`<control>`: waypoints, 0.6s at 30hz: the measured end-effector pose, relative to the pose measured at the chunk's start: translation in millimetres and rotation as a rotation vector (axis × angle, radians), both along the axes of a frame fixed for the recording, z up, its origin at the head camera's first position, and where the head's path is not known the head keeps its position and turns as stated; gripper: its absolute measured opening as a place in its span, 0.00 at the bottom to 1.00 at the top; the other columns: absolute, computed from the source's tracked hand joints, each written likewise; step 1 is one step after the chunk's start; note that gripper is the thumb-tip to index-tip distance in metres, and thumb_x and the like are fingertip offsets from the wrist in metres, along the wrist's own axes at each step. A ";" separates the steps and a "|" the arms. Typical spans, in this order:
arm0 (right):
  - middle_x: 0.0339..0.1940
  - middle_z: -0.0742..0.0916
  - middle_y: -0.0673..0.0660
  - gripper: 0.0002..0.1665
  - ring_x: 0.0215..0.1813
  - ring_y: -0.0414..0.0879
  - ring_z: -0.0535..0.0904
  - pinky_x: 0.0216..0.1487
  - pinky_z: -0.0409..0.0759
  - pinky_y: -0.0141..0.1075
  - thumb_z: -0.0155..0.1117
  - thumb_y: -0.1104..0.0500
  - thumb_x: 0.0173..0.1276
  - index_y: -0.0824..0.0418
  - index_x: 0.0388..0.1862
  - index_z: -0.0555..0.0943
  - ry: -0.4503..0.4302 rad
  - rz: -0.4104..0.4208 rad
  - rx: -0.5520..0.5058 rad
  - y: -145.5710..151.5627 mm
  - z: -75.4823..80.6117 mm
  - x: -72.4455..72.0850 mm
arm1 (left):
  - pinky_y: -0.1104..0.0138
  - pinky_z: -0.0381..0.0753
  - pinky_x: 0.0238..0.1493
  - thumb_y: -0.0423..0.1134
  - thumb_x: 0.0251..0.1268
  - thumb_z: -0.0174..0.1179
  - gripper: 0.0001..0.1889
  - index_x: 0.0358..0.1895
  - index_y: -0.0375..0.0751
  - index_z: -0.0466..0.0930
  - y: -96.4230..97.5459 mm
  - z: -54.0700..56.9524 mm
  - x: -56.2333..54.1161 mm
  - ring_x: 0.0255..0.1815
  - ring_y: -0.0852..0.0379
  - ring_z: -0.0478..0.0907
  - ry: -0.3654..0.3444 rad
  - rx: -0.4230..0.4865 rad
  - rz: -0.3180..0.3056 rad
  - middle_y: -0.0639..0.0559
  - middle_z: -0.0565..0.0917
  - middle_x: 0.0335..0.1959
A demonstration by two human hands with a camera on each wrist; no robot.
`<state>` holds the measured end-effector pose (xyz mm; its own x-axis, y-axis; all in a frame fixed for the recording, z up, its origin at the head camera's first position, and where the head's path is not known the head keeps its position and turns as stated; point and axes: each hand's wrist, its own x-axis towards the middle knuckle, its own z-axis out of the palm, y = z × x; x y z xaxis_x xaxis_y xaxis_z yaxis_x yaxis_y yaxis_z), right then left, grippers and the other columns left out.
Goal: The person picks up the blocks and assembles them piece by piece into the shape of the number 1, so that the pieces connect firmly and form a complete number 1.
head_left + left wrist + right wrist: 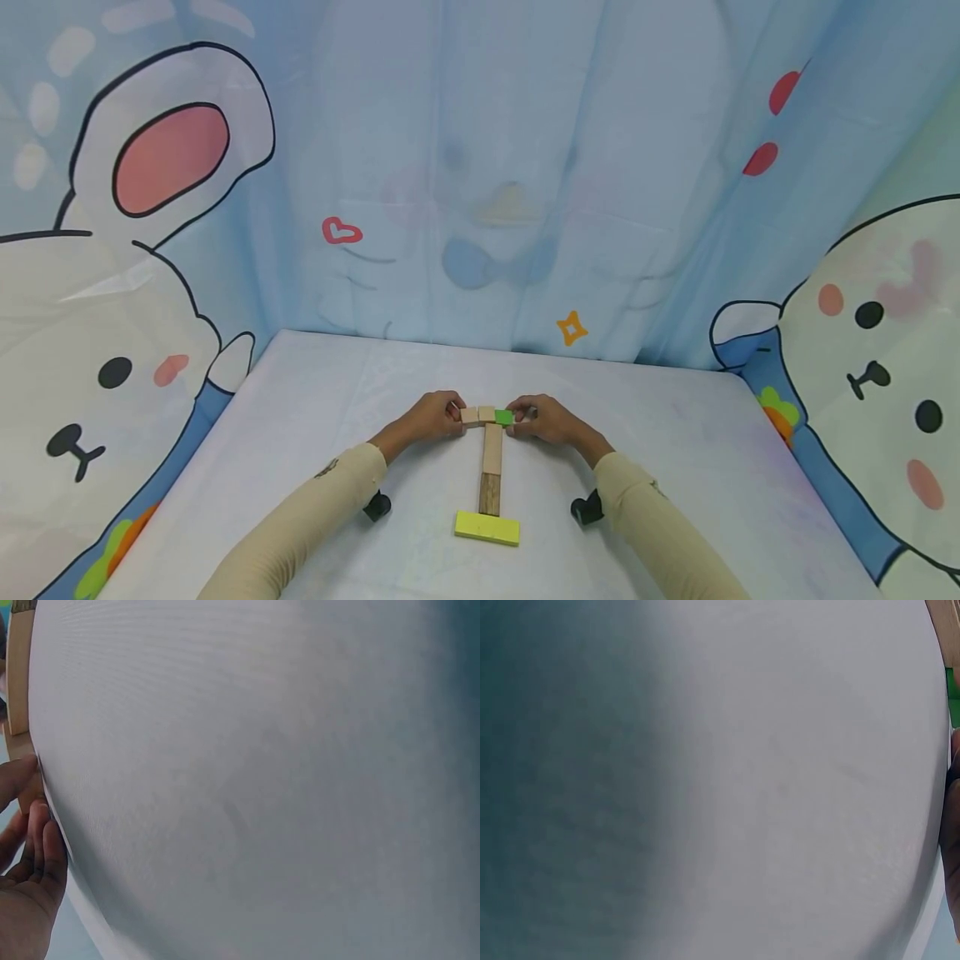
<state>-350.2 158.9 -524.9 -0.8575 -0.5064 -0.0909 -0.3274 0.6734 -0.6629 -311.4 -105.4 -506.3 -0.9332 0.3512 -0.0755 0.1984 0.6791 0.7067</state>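
Observation:
A short row of small blocks lies on the white table: a left-end wooden block (pixel 469 417), a middle wooden block (pixel 487 413) and a green block (pixel 504 417). My left hand (pixel 435 416) pinches the left-end wooden block between thumb and fingers, and the left wrist view shows those fingers (pixel 54 851) at its edge. At the other end, my right hand (pixel 549 419) pinches the green block. From the row toward me runs a pale wooden block (pixel 492 450), then a darker wooden block (pixel 490 494). A yellow block (pixel 487 528) lies crosswise at the near end.
The white table (pixel 622 400) extends around the blocks. A blue curtain (pixel 510 167) printed with cartoon animals hangs behind it and along both sides. Dark wrist cameras sit under the left sleeve (pixel 322 508) and the right sleeve (pixel 660 525).

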 end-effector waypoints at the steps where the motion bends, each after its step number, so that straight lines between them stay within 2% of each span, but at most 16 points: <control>1: 0.37 0.82 0.48 0.22 0.40 0.43 0.72 0.43 0.71 0.38 0.75 0.52 0.62 0.57 0.54 0.84 -0.001 0.002 0.001 0.4 -0.1 -0.2 | 0.68 0.75 0.38 0.34 0.60 0.70 0.16 0.51 0.35 0.80 0.0 -0.4 0.1 0.34 0.60 0.75 -0.001 0.000 0.001 0.53 0.81 0.34; 11: 0.38 0.82 0.48 0.26 0.40 0.43 0.73 0.44 0.71 0.39 0.75 0.51 0.62 0.58 0.57 0.82 0.014 0.026 0.007 5.4 0.5 1.2 | 0.65 0.76 0.41 0.35 0.59 0.71 0.20 0.53 0.35 0.79 -0.4 -0.3 3.3 0.36 0.58 0.75 -0.020 0.004 0.032 0.52 0.81 0.36; 18: 0.39 0.84 0.50 0.28 0.41 0.44 0.74 0.44 0.73 0.39 0.74 0.51 0.63 0.59 0.59 0.81 0.014 0.035 0.007 10.0 3.0 3.2 | 0.66 0.77 0.40 0.38 0.59 0.71 0.20 0.53 0.36 0.79 -5.7 -4.4 3.7 0.36 0.60 0.76 0.019 0.008 0.020 0.52 0.82 0.36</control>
<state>-346.9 168.8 -521.8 -0.8406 -0.5353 -0.0828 -0.3595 0.6657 -0.6539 -307.7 -111.1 -510.7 -0.9414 0.3327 -0.0552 0.1980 0.6778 0.7081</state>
